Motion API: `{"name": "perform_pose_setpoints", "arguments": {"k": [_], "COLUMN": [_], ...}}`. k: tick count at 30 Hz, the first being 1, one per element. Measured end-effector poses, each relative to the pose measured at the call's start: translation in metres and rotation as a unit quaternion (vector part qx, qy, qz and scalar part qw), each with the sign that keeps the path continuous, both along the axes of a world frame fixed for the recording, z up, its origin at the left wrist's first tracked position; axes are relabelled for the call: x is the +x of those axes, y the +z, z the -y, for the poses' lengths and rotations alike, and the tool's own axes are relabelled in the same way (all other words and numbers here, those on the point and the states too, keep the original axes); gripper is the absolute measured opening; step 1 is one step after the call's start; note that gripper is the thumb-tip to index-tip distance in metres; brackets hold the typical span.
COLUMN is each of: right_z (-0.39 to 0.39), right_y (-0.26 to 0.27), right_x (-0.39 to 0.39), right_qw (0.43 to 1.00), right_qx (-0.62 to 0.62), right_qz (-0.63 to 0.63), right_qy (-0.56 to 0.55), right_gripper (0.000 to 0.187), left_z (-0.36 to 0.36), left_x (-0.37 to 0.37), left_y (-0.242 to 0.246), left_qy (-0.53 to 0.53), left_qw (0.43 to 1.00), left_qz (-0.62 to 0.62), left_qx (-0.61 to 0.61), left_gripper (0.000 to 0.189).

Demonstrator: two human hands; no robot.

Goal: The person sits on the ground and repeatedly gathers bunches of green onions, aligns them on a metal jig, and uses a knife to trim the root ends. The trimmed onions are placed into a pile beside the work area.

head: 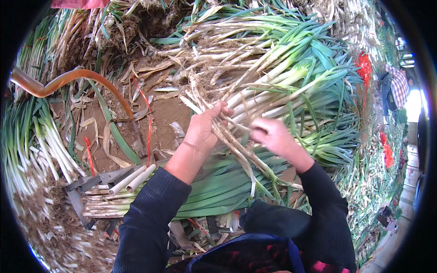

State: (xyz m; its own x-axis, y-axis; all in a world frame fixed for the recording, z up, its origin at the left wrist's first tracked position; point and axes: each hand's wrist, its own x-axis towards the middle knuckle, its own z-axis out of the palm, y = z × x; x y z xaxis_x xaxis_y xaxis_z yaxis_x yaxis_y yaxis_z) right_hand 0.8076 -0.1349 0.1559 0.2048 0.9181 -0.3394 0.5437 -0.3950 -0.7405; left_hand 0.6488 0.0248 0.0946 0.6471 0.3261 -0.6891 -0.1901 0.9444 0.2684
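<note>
Near the middle, my left hand [208, 123] is closed around a few dirty green onion stalks [240, 150], whose leafy ends hang down to the right. My right hand [268, 133] is blurred, its fingers curled at a stalk just right of my left hand; its exact grip is unclear. Behind both hands lies a large heap of green onions [273, 75], roots to the left and green leaves to the right. Below my forearms, trimmed green onions [218, 191] lie in a metal frame [76, 201], with two pale tubes [136, 181] at its upper edge.
A curved orange-brown pipe [92, 76] rises at the left. Cleaned green onions [51, 143] are stacked at the far left. Red plastic twine [149, 126] runs down beside brown soil with dry leaves. A person in a checked shirt [397, 85] is at the far right, near red twine bundles [364, 70].
</note>
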Motion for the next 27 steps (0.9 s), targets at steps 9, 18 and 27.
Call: {"name": "perform_pose_setpoints", "arguments": {"k": [9, 18, 27], "right_z": [0.013, -0.017, -0.130], "right_y": [-0.085, -0.040, -0.072], "right_x": [0.098, 0.118, 0.080], "right_qw": [0.859, 0.871, 0.848], "right_qx": [-0.067, 0.208, 0.033], "right_qz": [0.462, 0.442, 0.446], "right_qy": [0.210, -0.039, 0.283], "right_gripper": [0.019, 0.013, 0.010], "left_z": [0.006, 0.017, 0.019], "left_x": [-0.023, -0.028, -0.031], "left_y": [0.016, 0.022, 0.020], "left_qy": [0.036, 0.050, 0.067], "left_qw": [0.997, 0.999, 0.997], "left_qz": [0.062, -0.005, -0.021], "left_qx": [-0.021, -0.005, 0.024], "left_gripper": [0.017, 0.016, 0.020]}}
